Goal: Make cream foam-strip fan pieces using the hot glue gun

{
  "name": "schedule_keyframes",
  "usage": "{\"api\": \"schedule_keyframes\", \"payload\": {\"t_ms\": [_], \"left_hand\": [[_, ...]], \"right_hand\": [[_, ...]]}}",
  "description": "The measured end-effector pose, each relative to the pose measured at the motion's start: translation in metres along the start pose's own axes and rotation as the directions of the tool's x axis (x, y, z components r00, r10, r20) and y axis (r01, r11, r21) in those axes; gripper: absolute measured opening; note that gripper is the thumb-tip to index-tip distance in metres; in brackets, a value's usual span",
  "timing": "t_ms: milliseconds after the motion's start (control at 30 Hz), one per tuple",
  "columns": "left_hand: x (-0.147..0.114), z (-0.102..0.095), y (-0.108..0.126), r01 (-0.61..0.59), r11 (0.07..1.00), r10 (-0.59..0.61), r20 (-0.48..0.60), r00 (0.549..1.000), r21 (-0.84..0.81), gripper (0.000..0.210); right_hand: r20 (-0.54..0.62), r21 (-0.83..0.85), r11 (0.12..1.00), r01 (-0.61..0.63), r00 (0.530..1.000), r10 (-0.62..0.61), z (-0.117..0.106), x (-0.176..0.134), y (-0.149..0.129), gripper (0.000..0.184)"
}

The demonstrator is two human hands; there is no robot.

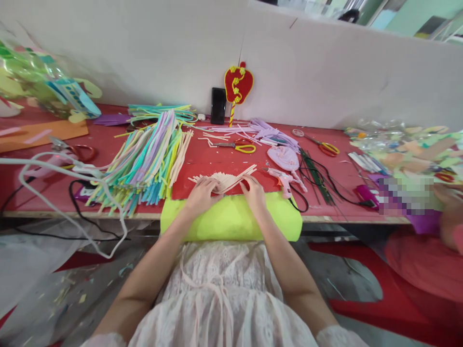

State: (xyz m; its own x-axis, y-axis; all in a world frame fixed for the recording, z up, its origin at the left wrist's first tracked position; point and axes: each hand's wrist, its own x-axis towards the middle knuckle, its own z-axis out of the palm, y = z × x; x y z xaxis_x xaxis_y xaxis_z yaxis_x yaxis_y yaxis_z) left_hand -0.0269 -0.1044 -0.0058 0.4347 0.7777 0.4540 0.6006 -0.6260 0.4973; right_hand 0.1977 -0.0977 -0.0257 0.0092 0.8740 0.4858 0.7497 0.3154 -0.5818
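A fan-shaped piece of cream pipe cleaners (pixel 227 181) lies on a red board (pixel 265 177) at the table's front edge. My left hand (pixel 203 193) is curled over the left part of the piece, fingers bent onto it. With closed fingertips, my right hand (pixel 253 193) pinches the stems at the right, whose ends stick out up and to the right. Parts of the piece are hidden under my fingers. A bright yellow-green sheet (pixel 231 219) hangs over the edge beneath my wrists. Right of my right hand rests a pink glue gun (pixel 285 184).
A big bundle of multicoloured pipe cleaners (pixel 148 154) lies left. Yellow-handled scissors (pixel 245 147), a lilac round piece (pixel 284 157) and lilac stems (pixel 277 135) lie behind. A red fan ornament (pixel 238 86) and phone (pixel 218 106) lean on the wall. White cable (pixel 72 212) loops left; another person's arm (pixel 450 207) is right.
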Motion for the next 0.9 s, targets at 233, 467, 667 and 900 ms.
{"api": "schedule_keyframes", "payload": {"t_ms": [233, 467, 667, 900], "left_hand": [[0.0, 0.005, -0.004, -0.009, 0.999, 0.009, -0.016, 1.0, -0.042, 0.006], [-0.001, 0.005, -0.006, -0.011, 0.997, 0.009, -0.022, 1.0, -0.081, 0.007], [-0.001, 0.005, -0.008, -0.009, 0.994, 0.007, -0.016, 1.0, -0.107, 0.008], [-0.003, 0.006, -0.012, 0.001, 0.988, -0.001, -0.001, 1.0, -0.156, 0.015]], "right_hand": [[-0.005, -0.02, 0.999, 0.032, 0.999, -0.033, 0.002, 0.0, 0.002, 0.027], [-0.002, -0.044, 0.998, 0.048, 0.999, -0.048, 0.002, 0.001, 0.001, 0.027], [-0.002, -0.051, 0.998, 0.041, 0.999, -0.041, 0.001, 0.0, -0.001, 0.026], [0.004, -0.071, 0.996, 0.056, 0.998, -0.056, 0.002, 0.001, -0.002, 0.027]]}}
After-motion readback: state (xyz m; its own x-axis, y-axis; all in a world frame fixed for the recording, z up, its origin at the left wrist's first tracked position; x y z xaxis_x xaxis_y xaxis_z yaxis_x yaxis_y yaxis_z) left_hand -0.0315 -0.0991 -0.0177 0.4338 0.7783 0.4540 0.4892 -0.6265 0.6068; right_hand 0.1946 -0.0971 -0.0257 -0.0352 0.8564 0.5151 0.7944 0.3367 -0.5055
